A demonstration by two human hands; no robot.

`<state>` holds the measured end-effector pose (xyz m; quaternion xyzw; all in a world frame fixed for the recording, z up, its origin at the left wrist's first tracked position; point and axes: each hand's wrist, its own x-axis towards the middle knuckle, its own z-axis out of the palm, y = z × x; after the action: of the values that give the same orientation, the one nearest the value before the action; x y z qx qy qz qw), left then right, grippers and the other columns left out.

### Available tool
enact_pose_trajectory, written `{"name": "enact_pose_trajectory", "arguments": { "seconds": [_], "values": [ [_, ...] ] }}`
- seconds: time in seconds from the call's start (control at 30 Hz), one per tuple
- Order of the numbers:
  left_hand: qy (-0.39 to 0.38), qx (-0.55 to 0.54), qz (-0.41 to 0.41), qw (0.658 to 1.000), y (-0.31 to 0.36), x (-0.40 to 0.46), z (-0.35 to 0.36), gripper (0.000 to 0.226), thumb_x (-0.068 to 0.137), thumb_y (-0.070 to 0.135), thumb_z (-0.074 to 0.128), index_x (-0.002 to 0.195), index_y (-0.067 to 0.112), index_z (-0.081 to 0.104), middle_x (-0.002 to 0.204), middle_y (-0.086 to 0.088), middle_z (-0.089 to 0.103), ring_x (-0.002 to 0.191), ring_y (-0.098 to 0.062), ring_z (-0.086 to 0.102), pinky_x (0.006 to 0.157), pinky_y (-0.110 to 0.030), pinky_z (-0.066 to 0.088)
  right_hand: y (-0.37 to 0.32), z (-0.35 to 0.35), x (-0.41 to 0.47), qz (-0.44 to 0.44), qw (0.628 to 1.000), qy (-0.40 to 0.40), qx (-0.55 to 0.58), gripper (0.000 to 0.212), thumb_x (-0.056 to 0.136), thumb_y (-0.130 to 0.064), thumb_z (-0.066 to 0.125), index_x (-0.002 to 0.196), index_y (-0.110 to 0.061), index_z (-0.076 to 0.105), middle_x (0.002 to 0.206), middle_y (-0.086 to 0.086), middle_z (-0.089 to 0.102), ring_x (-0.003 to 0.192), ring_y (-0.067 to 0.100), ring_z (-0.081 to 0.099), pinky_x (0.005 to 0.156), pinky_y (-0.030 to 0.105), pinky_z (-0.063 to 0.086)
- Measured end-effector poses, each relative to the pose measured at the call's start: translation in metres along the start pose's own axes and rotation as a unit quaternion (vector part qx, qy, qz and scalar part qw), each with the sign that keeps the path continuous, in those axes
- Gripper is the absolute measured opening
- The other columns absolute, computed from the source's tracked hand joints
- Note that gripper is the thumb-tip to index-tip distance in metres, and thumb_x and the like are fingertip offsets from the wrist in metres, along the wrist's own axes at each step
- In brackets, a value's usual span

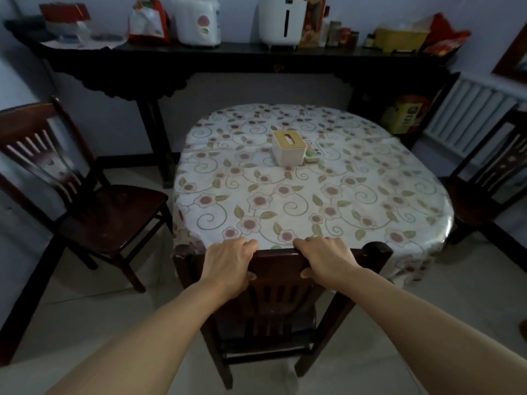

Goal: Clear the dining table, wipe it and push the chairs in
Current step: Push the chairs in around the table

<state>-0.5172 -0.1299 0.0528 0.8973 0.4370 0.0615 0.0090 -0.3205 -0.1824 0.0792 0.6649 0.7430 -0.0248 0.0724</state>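
Dim light fills a small dining room, and the table (313, 201) sits in the middle under a cloth with pink flowers and green swirls. On it stands a tissue box (288, 147), and a small packet (313, 153) lies touching its right side. Nothing else shows on the cloth, so the clearing looks mostly done, though I cannot tell if it has been wiped. Right at the near edge of the table is a dark wooden chair (271, 315), with its back almost against the cloth. The left hand (228, 266) grips the top rail of the chair back, fingers curled over the far side and thumb on the near side. The right hand (325, 262) grips the same rail a little way to the right, in the same way. Both arms reach out nearly straight, which looks like a good way to push the chair in evenly. Another chair (85, 195) stands well apart on the left, turned away from the table. A third chair (490, 181) waits on the right, near the table's side. Behind, a long dark shelf (228, 57) holds a rice cooker (199, 21) and bags.
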Motion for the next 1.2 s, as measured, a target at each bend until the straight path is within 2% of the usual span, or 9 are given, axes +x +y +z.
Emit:
{"name": "enact_pose_trajectory", "arguments": {
  "seconds": [0.27, 0.4, 0.5, 0.6, 0.67, 0.9, 1.0, 1.1, 1.2],
  "values": [
    [0.039, -0.01, 0.016, 0.999, 0.0, 0.042, 0.041, 0.041, 0.064, 0.034, 0.08, 0.079, 0.02, 0.045, 0.077, 0.006, 0.051, 0.067, -0.015, 0.052, 0.055, -0.028, 0.029, 0.033, 0.031, 0.033, 0.012, 0.999, 0.036, 0.009, 0.038, 0.088, -0.025, 0.06, 0.121, -0.018, 0.041, 0.098, -0.002, 0.06, 0.092, 0.022, 0.061, 0.068, 0.029, 0.038],
    [0.007, 0.025, 0.03, 0.999, 0.015, 0.055, 0.048, 0.057, 0.034, 0.028, 0.091, 0.065, 0.02, 0.044, 0.058, 0.007, 0.044, 0.047, -0.013, 0.045, 0.044, -0.024, 0.022, 0.054, 0.046, 0.033, -0.008, 0.998, 0.051, 0.027, 0.026, 0.089, -0.026, 0.058, 0.112, -0.019, 0.048, 0.099, -0.003, 0.061, 0.092, 0.021, 0.06, 0.066, 0.027, 0.031],
    [0.014, 0.03, 0.022, 0.999, 0.022, 0.058, 0.056, 0.056, 0.031, 0.025, 0.091, 0.066, 0.019, 0.047, 0.058, 0.005, 0.045, 0.047, -0.015, 0.045, 0.044, -0.025, 0.022, 0.063, 0.058, 0.034, -0.03, 0.996, 0.082, 0.032, 0.023, 0.08, -0.024, 0.068, 0.098, -0.018, 0.054, 0.083, -0.003, 0.062, 0.075, 0.021, 0.062, 0.06, 0.027, 0.03],
    [0.011, 0.041, -0.006, 0.999, 0.036, 0.06, 0.064, 0.055, 0.032, 0.017, 0.089, 0.067, 0.018, 0.047, 0.059, 0.005, 0.044, 0.046, -0.014, 0.038, 0.045, -0.025, 0.02, 0.077, 0.067, 0.035, -0.042, 0.995, 0.094, 0.009, 0.043, 0.044, -0.019, 0.089, 0.068, -0.018, 0.053, 0.051, -0.004, 0.052, 0.041, 0.015, 0.051, 0.044, 0.024, 0.025],
    [0.019, 0.049, -0.016, 0.998, 0.048, 0.065, 0.068, 0.055, 0.031, 0.012, 0.088, 0.067, 0.018, 0.046, 0.058, 0.004, 0.042, 0.047, -0.014, 0.032, 0.046, -0.025, 0.017, 0.088, 0.075, 0.035, -0.036, 0.994, 0.102, 0.013, 0.044, 0.042, -0.015, 0.089, 0.064, -0.019, 0.051, 0.048, -0.004, 0.048, 0.038, 0.016, 0.048, 0.042, 0.023, 0.024],
    [0.022, 0.057, -0.041, 0.997, 0.057, 0.073, 0.076, 0.05, 0.035, 0.0, 0.08, 0.068, 0.016, 0.047, 0.059, 0.002, 0.042, 0.047, -0.016, 0.033, 0.046, -0.026, 0.02, 0.098, 0.087, 0.037, -0.033, 0.993, 0.102, 0.046, 0.042, 0.043, -0.013, 0.088, 0.066, -0.017, 0.053, 0.05, -0.006, 0.049, 0.041, 0.018, 0.049, 0.047, 0.021, 0.022],
    [0.039, 0.061, -0.048, 0.996, 0.057, 0.078, 0.079, 0.05, 0.036, -0.006, 0.077, 0.071, 0.015, 0.048, 0.062, 0.002, 0.036, 0.05, -0.017, 0.03, 0.048, -0.027, 0.026, 0.098, 0.094, 0.041, -0.031, 0.994, 0.097, 0.045, 0.036, 0.059, -0.01, 0.081, 0.081, -0.016, 0.055, 0.067, -0.003, 0.056, 0.06, 0.021, 0.056, 0.053, 0.026, 0.029],
    [-0.016, 0.065, -0.075, 0.995, 0.062, 0.079, 0.075, 0.043, 0.063, -0.007, 0.065, 0.092, 0.017, 0.044, 0.079, 0.002, 0.032, 0.068, -0.017, 0.031, 0.063, -0.031, 0.035, 0.097, 0.09, 0.042, -0.044, 0.996, 0.076, 0.019, 0.037, 0.076, -0.011, 0.073, 0.105, -0.015, 0.051, 0.093, 0.002, 0.058, 0.087, 0.024, 0.056, 0.068, 0.031, 0.036],
    [-0.061, 0.079, -0.094, 0.991, 0.067, 0.08, 0.064, 0.036, 0.076, -0.006, 0.053, 0.101, 0.017, 0.039, 0.089, 0.0, 0.032, 0.076, -0.017, 0.031, 0.07, -0.029, 0.032, 0.096, 0.084, 0.039, -0.032, 0.998, 0.054, 0.017, 0.04, 0.083, -0.014, 0.068, 0.114, -0.015, 0.043, 0.105, 0.004, 0.054, 0.098, 0.024, 0.052, 0.077, 0.03, 0.036]
  ]
}}
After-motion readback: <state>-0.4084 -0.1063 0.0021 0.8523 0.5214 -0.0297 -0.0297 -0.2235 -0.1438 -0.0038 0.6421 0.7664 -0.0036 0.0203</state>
